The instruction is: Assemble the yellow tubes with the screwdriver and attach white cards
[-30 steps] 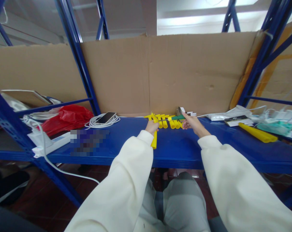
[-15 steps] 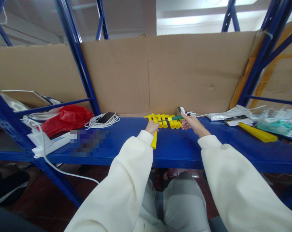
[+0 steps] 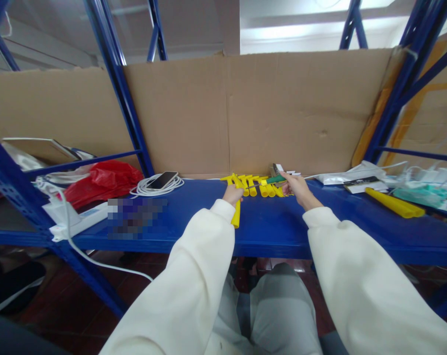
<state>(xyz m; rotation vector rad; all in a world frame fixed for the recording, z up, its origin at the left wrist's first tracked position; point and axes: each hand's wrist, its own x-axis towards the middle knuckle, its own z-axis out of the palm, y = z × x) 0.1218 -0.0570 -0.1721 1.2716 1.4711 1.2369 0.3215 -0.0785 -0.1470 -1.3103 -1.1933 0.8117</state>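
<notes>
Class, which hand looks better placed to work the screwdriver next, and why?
Probably the right hand: it grips the screwdriver by its handle, while the left hand holds a yellow piece.

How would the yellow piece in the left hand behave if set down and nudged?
The yellow piece is probably fairly stiff, as its end juts straight out of the left hand without drooping. That end looks rounded, so it might roll if pushed sideways, though the hand hides the middle.

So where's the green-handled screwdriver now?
In the head view, the screwdriver is right of centre in the right hand, pointing toward the yellow piece in the left hand.
</notes>
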